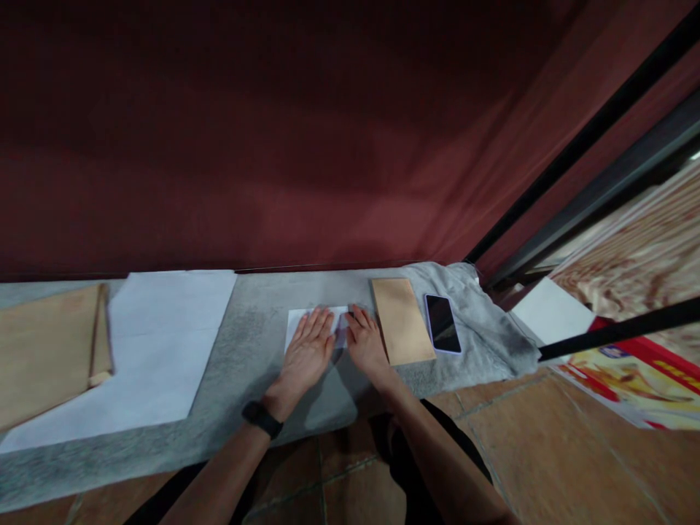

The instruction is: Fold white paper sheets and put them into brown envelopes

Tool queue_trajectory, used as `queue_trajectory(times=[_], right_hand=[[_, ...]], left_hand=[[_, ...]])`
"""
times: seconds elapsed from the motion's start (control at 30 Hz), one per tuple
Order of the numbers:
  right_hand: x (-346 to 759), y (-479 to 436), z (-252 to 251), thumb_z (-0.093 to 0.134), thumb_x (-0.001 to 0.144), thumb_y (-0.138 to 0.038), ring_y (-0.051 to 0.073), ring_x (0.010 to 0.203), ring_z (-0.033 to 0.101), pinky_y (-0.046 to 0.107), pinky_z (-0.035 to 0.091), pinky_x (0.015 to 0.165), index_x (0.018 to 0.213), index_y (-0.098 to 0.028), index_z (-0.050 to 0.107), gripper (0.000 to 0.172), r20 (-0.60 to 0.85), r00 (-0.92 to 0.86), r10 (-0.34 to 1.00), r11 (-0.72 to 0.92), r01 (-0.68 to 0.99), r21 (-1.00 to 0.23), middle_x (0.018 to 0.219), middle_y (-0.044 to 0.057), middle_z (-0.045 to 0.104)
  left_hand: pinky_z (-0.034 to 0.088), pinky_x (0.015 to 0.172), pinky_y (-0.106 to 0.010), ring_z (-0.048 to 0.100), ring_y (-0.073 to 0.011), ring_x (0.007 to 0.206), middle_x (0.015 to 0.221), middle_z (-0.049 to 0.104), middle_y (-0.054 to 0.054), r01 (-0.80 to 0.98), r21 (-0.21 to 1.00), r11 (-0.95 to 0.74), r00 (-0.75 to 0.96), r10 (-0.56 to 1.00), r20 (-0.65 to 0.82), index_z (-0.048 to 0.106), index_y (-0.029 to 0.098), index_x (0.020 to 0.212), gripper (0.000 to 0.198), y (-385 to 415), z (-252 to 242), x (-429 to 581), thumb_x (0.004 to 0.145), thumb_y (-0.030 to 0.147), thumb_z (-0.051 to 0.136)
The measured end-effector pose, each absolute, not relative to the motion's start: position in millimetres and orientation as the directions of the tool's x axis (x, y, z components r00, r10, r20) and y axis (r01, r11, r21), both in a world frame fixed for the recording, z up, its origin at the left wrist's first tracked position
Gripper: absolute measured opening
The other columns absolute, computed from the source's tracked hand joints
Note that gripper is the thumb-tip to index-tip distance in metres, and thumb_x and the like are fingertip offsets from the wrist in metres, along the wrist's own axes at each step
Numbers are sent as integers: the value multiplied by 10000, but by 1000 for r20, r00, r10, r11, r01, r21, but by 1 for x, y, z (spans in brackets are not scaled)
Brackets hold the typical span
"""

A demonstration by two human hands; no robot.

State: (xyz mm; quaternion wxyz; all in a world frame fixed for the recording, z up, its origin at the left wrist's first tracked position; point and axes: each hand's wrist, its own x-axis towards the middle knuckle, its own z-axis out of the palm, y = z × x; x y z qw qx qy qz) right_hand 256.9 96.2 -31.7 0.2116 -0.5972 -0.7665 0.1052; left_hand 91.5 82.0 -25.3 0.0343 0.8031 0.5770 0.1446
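At the lower centre of the frame, a small white paper (pixel 294 321) is lying on the grey-covered desk (pixel 246 343). The left hand (pixel 310 347) is spreading flat over it, gripping nothing. The right hand (pixel 364 337) is resting at its right end, fingers slightly bent; I cannot tell whether they are pinching it. Right of centre, a brown rectangle (pixel 403 321) and a phone (pixel 443 324) are lying side by side.

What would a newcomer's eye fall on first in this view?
Probably the hands at lower centre: the left hand over a small white paper, the right hand at its right edge. Next, perhaps, the dark red backdrop filling most of the upper view, and the bright red-and-yellow printed item at far right.
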Motion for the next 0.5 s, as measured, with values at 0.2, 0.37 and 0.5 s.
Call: queue_trajectory(times=[0.2, 0.37, 0.5], right_hand=[[261, 104, -28, 469, 949, -77, 236, 1384, 496, 411, 410, 1166, 1325, -205, 682, 451, 190, -183, 965, 251, 855, -453, 1468, 89, 591], [259, 102, -25, 438, 965, -89, 223, 1306, 561, 377, 433, 1135, 1287, -189, 701, 427, 193, -158, 968, 232, 857, -460, 1407, 111, 625], [257, 100, -23, 440, 971, -109, 231, 1302, 563, 389, 429, 1133, 1284, -195, 696, 414, 189, -144, 971, 216, 866, -450, 1394, 107, 633]], left_hand=[[236, 1274, -470, 307, -233, 1536, 1602, 444, -94, 887, 240, -394, 362, 917, 167, 439, 150, 1536, 548, 84, -29, 104, 1029, 303, 299], [206, 1281, -472, 284, -233, 1545, 1604, 443, -76, 893, 231, -387, 353, 919, 175, 451, 158, 1530, 543, 87, -32, 112, 1013, 249, 309], [182, 1284, -483, 278, -245, 1547, 1619, 409, -86, 925, 223, -307, 275, 948, 161, 454, 141, 1528, 541, 90, -33, 119, 1029, 261, 282]])
